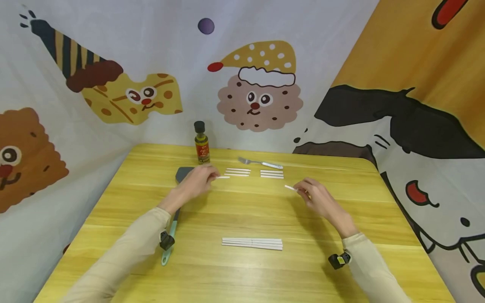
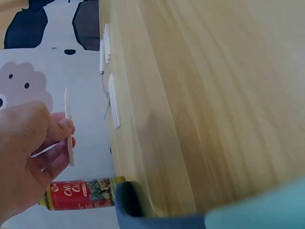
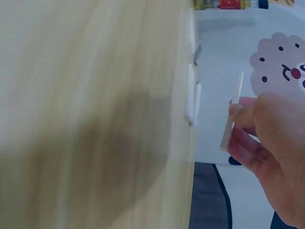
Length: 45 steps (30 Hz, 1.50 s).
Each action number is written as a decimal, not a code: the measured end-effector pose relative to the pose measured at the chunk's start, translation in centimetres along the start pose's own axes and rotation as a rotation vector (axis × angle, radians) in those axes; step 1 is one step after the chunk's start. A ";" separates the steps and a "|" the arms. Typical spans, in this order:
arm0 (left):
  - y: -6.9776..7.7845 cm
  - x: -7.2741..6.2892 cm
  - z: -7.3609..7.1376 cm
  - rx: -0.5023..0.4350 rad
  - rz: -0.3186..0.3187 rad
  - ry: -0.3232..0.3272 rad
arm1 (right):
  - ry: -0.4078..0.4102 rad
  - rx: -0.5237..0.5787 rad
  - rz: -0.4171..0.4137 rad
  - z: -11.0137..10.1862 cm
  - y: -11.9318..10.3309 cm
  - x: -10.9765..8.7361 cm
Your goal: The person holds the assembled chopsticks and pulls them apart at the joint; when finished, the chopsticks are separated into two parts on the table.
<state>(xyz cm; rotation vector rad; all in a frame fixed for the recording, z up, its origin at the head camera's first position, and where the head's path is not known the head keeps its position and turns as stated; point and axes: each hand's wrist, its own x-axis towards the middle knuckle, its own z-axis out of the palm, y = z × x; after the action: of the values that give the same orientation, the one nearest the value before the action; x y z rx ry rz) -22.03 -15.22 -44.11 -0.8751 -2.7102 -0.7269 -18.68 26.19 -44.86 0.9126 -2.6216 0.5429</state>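
My left hand [image 1: 197, 183] pinches a short white stick [image 2: 67, 102] between thumb and fingers, over the far left part of the table. In the right wrist view, my right hand [image 3: 281, 148] pinches another short white stick [image 3: 238, 88], held clear of the tabletop. Between the hands, slightly farther back, lie two groups of similar sticks: a left group [image 1: 238, 172] and a right group [image 1: 271, 174], each of several pieces side by side. Closer to me, longer white sticks [image 1: 251, 243] lie together in a flat row, roughly twice as long.
A fork [image 1: 271, 165] with a pale handle lies behind the short sticks. The oil bottle [image 1: 202, 145] stands upright at the back left. Partly under my left arm is a spatula [image 1: 171, 235] with a mint handle and dark head. A printed cloth [image 1: 159, 25] hangs behind the table [image 1: 303, 269].
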 end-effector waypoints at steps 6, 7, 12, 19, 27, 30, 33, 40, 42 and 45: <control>-0.6 1.9 1.5 -0.032 -0.016 -0.011 | -0.032 0.051 0.008 1.8 0.3 2.8; -0.7 2.2 1.8 -0.044 -0.023 -0.021 | -0.039 0.050 0.007 2.1 0.3 3.1; -0.9 3.4 3.4 -0.068 -0.054 -0.068 | -0.067 0.041 0.038 3.5 0.6 4.6; -0.7 4.7 5.3 -0.067 -0.083 -0.089 | -0.046 0.008 0.048 5.5 1.5 5.8; -0.4 5.5 6.8 -0.105 -0.149 -0.149 | 0.008 -0.043 0.030 7.3 1.8 5.8; -0.5 5.6 7.1 -0.107 -0.158 -0.154 | 0.020 -0.055 0.019 7.6 1.8 5.9; -0.5 5.6 7.1 -0.108 -0.159 -0.153 | 0.025 -0.055 0.006 7.8 1.8 6.0; -0.4 5.5 7.3 -0.106 -0.177 -0.164 | 0.015 -0.047 -0.002 8.1 1.7 6.5; -0.4 5.6 7.4 -0.098 -0.174 -0.163 | 0.009 -0.044 -0.001 8.1 1.8 6.6; -0.4 5.7 7.6 -0.093 -0.166 -0.157 | 0.000 -0.041 0.008 8.2 1.9 6.7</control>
<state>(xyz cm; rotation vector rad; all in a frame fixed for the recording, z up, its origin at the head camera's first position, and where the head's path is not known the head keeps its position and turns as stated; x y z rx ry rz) -27.14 -8.79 -48.89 -0.7629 -2.9365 -0.8575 -26.29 20.35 -49.84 0.8901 -2.6271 0.4887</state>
